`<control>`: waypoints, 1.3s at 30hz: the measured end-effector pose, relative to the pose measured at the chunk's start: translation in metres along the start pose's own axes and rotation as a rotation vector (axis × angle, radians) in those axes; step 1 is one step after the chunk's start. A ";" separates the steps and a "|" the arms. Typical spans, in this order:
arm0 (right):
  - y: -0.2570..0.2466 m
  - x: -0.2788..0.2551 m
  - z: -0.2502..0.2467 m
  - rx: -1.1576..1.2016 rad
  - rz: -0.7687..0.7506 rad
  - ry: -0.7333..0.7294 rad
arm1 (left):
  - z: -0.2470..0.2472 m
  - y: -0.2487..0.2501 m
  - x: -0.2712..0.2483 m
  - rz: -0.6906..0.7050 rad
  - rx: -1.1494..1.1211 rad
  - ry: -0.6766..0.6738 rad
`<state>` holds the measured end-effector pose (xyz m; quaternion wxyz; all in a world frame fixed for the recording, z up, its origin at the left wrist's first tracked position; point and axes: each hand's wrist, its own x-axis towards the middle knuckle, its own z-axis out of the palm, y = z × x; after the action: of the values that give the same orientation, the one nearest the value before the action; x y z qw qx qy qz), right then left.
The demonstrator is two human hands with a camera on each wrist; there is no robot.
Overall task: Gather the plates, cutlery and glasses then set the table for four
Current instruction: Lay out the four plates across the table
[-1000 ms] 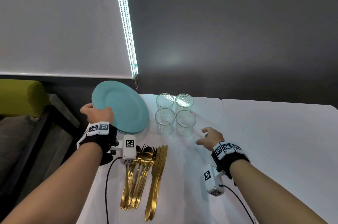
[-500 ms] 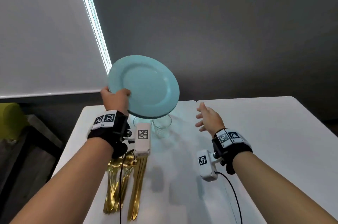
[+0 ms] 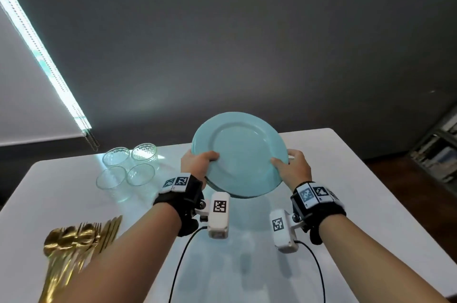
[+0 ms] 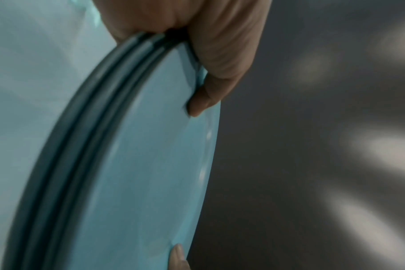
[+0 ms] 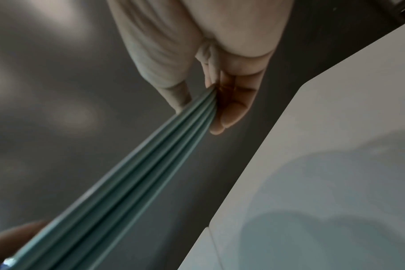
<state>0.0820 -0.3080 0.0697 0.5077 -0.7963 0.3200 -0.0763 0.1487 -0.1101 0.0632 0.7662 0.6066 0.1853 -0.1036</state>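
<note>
Gripping the plates (image 3: 241,154) above the table (image 3: 371,179), left hand (image 3: 197,161) and right hand (image 3: 293,166) have set nothing; glasses (image 3: 126,169) and cutlery (image 3: 74,241) wait left.

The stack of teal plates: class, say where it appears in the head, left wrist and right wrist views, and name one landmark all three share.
Head: stack of teal plates at centre, above the white table.
Left wrist: stack fills the left half, edge-on.
Right wrist: rims run diagonally from lower left.
Shared landmark: the right hand gripping the rim.
</note>
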 end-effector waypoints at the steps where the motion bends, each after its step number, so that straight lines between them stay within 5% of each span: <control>1: 0.006 0.010 -0.013 0.009 0.014 0.011 | 0.015 -0.008 0.000 -0.021 -0.012 0.003; 14: 0.066 0.110 -0.096 0.182 0.169 -0.049 | 0.117 -0.070 0.010 -0.107 -0.035 0.065; 25: 0.078 0.150 -0.129 0.436 0.331 0.153 | 0.113 -0.067 0.026 -0.085 0.094 0.269; 39: 0.120 0.181 -0.140 0.490 0.505 0.141 | 0.098 -0.073 0.044 -0.090 0.170 0.423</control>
<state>0.1092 -0.5539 -0.0041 0.6631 -0.5394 0.5132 -0.0778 0.1761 -0.2202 -0.0009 0.6511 0.6682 0.3592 -0.0232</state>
